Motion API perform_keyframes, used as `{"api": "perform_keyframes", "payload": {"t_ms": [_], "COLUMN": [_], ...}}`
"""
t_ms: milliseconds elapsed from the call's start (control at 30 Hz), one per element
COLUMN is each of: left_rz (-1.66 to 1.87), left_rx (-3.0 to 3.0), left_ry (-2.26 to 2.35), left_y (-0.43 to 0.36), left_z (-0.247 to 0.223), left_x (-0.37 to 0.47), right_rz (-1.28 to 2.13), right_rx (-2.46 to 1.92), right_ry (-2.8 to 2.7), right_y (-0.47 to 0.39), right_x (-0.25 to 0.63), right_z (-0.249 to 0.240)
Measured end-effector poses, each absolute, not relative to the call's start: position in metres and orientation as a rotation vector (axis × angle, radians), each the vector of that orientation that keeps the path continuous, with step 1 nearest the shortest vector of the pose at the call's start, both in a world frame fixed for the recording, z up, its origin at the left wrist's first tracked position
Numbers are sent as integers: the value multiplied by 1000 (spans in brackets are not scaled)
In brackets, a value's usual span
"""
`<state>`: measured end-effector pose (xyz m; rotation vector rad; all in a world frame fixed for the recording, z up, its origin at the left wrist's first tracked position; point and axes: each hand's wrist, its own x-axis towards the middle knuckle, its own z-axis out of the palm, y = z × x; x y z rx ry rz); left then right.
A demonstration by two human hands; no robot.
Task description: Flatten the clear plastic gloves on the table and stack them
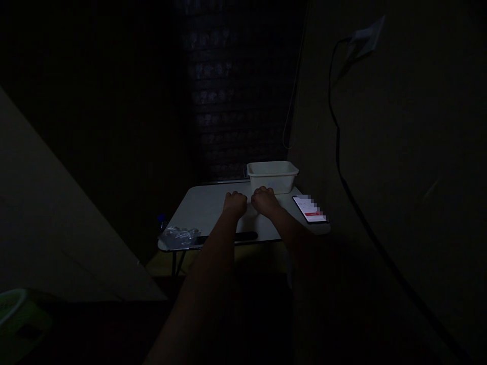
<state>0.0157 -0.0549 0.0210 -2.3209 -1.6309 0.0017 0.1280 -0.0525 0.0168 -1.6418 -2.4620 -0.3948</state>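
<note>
Both hands are held out over a small white folding table (213, 203) in a very dark room. My left hand (236, 203) is closed, its fingers curled, above the middle of the tabletop. A short gap separates it from my right hand (265, 201), which is closed in the same way. Whatever either hand holds, if anything, is hidden in the dim light. Just behind my right hand stands a white plastic basin (273, 178). A phone (310, 209) with a lit screen lies on the table to the right.
A clear plastic bag (178, 236) lies at the table's front left corner, near a bottle with a blue cap (161, 218). A dark slot (246, 236) runs along the front edge. On the right wall, a black cable (338, 147) hangs from an outlet (366, 39). A green bin (23, 322) stands lower left.
</note>
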Motion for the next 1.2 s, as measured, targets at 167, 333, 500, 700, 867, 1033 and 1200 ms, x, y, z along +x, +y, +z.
{"api": "perform_keyframes", "payload": {"t_ms": [167,333,500,700,867,1033,1200], "left_rz": [25,40,-38,-11,-21,-28,-61], "left_rx": [-2313,-2328,-2393,-2393,-2371,-2354,-2359], "left_ry": [-1626,-1644,-1638,-1639,-1679,-1647,-1662], "left_y": [-56,-57,-55,-55,-56,-54,-54], "left_z": [22,22,20,22,23,22,23], "left_x": [11,8,12,17,11,6,2], "right_rz": [-412,-448,-449,-387,-366,-284,-287], "right_rx": [-1656,-1648,-1616,-1605,-1597,-1577,-1553], "right_ry": [-2475,-2478,-2474,-2471,-2466,-2457,-2438], "right_y": [-51,-50,-49,-52,-54,-54,-52], "right_x": [136,140,136,124,122,125,129], "right_z": [16,15,14,16,18,18,19]}}
